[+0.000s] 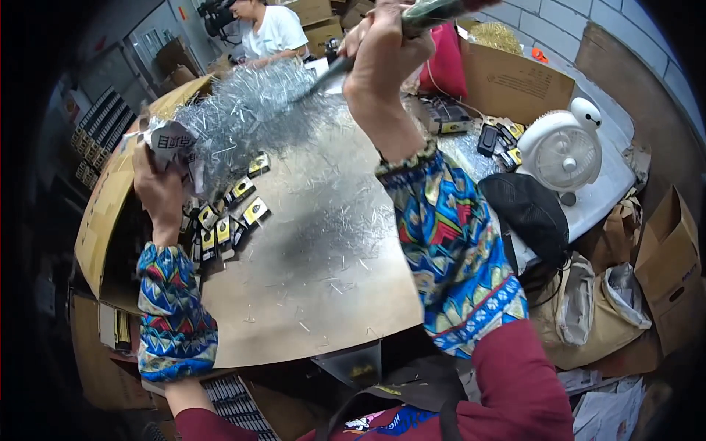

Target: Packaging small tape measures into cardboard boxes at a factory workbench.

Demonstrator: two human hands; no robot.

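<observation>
My left hand (pixel 157 189) is closed around a crumpled sheet of white printed paper (pixel 175 143) at the left of the table. Beside the paper lies a large heap of thin, shiny silvery sticks (pixel 254 106). High at the top middle, my right hand (pixel 388 62) grips a long dark tool (pixel 329 76) whose lower end, blurred, reaches the heap. Its green upper part sticks out above my fist, and its exact kind is unclear. Small black-and-yellow boxes (pixel 224 229) lie in a group just right of my left wrist.
Loose sticks litter the brown tabletop (pixel 309 294). On the right stand a white fan (pixel 566 151), a black bag (pixel 523 213) and more small boxes (pixel 500 140). Cardboard walls (pixel 515 81) edge the table. Another person (pixel 273 33) works at the far side.
</observation>
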